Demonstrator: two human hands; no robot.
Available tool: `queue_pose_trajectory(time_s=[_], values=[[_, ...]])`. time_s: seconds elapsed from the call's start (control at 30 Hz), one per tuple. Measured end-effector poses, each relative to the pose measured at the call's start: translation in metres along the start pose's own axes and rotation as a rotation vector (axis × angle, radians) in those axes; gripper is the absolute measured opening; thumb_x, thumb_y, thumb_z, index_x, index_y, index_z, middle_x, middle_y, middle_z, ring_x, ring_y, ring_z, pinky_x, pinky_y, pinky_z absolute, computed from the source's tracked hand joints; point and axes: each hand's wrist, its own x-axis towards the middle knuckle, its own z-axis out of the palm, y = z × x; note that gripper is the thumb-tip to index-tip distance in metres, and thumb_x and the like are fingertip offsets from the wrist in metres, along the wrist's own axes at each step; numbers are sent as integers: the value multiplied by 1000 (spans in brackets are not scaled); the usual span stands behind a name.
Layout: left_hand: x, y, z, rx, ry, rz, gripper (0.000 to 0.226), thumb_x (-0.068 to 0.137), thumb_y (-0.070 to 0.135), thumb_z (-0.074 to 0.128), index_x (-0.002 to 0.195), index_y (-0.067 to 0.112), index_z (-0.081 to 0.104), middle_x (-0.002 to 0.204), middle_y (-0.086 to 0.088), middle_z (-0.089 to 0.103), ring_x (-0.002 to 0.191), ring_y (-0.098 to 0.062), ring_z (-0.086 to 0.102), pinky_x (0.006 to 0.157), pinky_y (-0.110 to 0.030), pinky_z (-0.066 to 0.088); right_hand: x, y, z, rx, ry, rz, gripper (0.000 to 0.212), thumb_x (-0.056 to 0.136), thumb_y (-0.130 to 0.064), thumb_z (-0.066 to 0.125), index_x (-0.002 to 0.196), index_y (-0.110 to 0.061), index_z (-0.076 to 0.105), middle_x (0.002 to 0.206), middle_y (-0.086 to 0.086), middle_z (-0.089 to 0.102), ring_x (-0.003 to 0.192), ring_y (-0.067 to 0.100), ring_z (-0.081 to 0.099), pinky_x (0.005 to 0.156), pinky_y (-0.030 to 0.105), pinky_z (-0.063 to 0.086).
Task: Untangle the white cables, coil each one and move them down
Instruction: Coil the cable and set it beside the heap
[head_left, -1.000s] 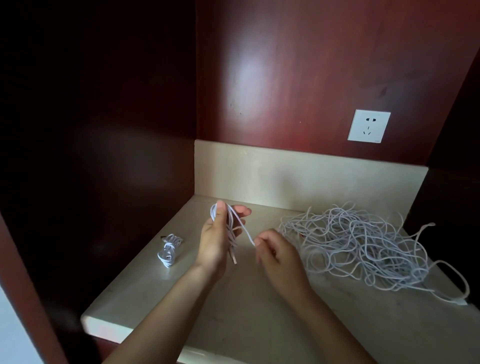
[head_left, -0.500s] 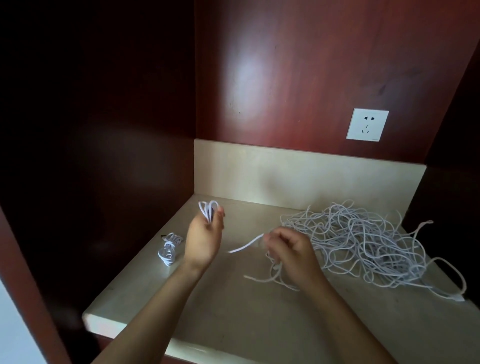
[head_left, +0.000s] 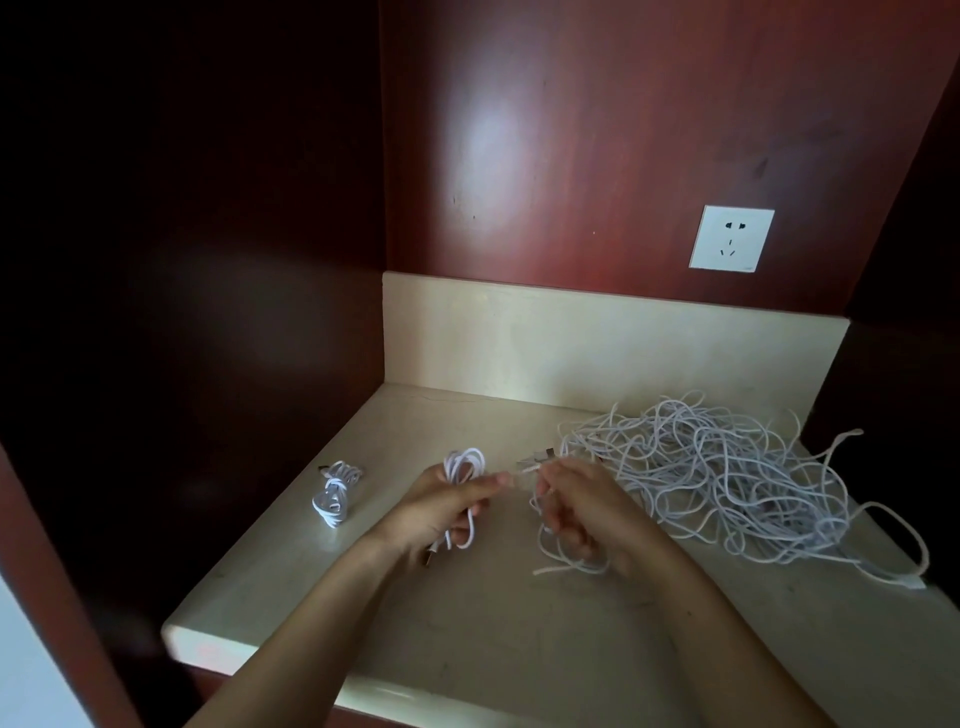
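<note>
As left hand (head_left: 441, 506) grips looped cable (head_left: 464, 467), tangled heap (head_left: 727, 478) sprawls.

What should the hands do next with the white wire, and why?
Probably the right hand should wind its loose strand onto the coil that the left hand grips. The coil looks unfinished, since slack trails on the counter. One finished bundle lies to the left, and the tangled pile waits on the right.
</note>
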Motion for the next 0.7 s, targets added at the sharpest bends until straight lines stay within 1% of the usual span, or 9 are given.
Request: queue_pose_trajectory(time_s=[0.1, 0.23, 0.3, 0.37, 0.43, 0.5, 0.57, 0.63, 0.7], values=[[2, -4, 1, 92, 54, -22, 42, 83, 24, 76, 53, 13, 48, 49, -2, 46, 35, -10, 37, 39, -18, 32, 2, 8, -1, -146, -91, 146, 26, 105, -18, 37, 89, -5, 52, 65, 19, 67, 35, 19, 52, 33, 15, 29], [5, -14, 14, 27, -27, -55, 31, 92, 20, 66, 64, 10, 58, 46, 3, 52, 37, -6, 40, 42, -18, 33, 16, 19, -8, -237, 70, 112, 29, 104, -16, 36, 88, 0, 55, 69, 18, 72, 39, 23, 58, 37, 21, 35], [10, -16, 20, -50, 28, -32, 23, 95, 19, 62, 74, 7, 63, 55, 1, 59, 42, -8, 43, 44, -18, 36, 21, 21, -14, -330, 202, 47, 29, 103, -16, 37, 88, -2, 58, 67, 14, 72, 45, 25, 61, 45, 27, 43], [14, -14, 23, -171, 56, -23, 20, 96, 19, 59, 84, 5, 66, 71, -5, 68, 48, -11, 46, 47, -21, 40, 23, 19, -23, -315, 277, 44, 28, 99, -13, 40, 85, -6, 63, 70, 15, 71, 52, 26, 63, 51, 32, 47], [16, -11, 22, -227, 58, -35, 27, 98, 19, 56, 78, 8, 70, 83, -12, 67, 46, -11, 48, 47, -23, 42, 23, 17, -29, -385, 280, 37, 27, 94, -15, 46, 78, -9, 67, 71, 15, 71, 58, 28, 65, 58, 36, 50], [17, -9, 19, -294, 27, -37, 28, 98, 15, 54, 76, 9, 70, 86, -13, 66, 49, -11, 55, 50, -25, 49, 18, 10, -31, -676, 232, -5, 30, 93, -25, 50, 74, -10, 67, 70, 8, 69, 68, 28, 67, 65, 36, 50], [17, -8, 15, -359, -27, -31, 20, 97, 11, 54, 84, 5, 68, 84, -11, 68, 60, -15, 63, 61, -30, 57, 9, 1, -25, -954, 237, -78, 29, 91, -34, 50, 77, -15, 67, 74, 1, 65, 77, 24, 64, 65, 31, 45], [16, -5, 13, -326, -73, -14, 16, 96, 15, 56, 93, 7, 70, 85, -14, 69, 72, -22, 67, 73, -34, 58, 3, -8, -15, -1023, 338, -241, 25, 87, -39, 53, 95, -26, 73, 90, -3, 70, 90, 22, 64, 73, 29, 47], [15, -3, 11, -249, -95, 38, 19, 96, 19, 56, 99, 11, 72, 84, -13, 70, 77, -22, 66, 74, -30, 56, 0, -14, -4, -900, 396, -418, 32, 84, -38, 54, 108, -29, 73, 104, -3, 72, 101, 23, 63, 83, 31, 48]])
